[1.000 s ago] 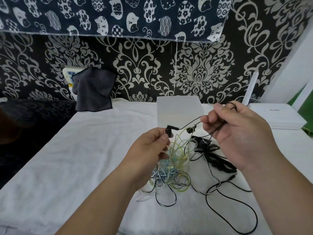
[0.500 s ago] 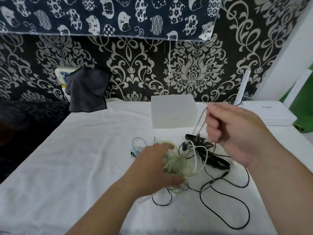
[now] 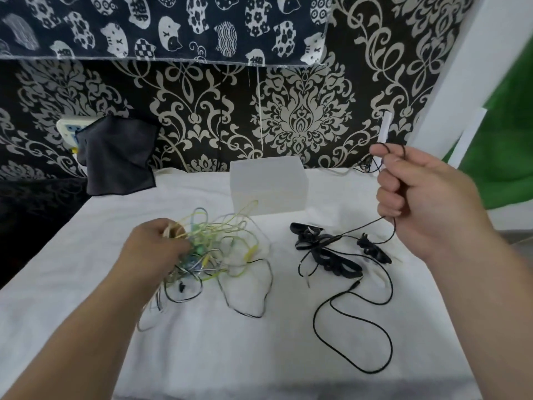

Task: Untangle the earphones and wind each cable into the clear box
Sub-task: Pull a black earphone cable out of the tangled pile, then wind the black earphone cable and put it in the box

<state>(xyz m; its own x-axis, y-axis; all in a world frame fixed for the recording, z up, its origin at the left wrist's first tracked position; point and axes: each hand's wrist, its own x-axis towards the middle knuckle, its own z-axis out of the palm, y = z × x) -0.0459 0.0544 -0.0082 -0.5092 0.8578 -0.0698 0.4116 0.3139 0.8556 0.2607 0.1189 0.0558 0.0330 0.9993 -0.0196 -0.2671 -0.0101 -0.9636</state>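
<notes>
A tangle of yellow-green and thin dark earphone cables (image 3: 227,249) lies on the white cloth left of centre. My left hand (image 3: 153,249) grips the left side of that tangle. My right hand (image 3: 415,197) is raised at the right with its fingers curled round a black earphone cable (image 3: 354,319). That cable hangs from my fist and trails in loops over the cloth. Black ear-hook pieces (image 3: 326,255) lie under it. The frosted clear box (image 3: 268,189) stands behind, between the two hands.
A white cloth (image 3: 86,284) covers the table. A dark grey rag (image 3: 115,157) hangs over a power strip at the back left. A white stick (image 3: 385,131) leans on the patterned wall at the back right. Green fabric (image 3: 504,140) fills the far right.
My left hand dropped from chest height onto the coloured tangle and pulled it left. My right hand drew the black cable up and right, so the two bundles now lie apart.
</notes>
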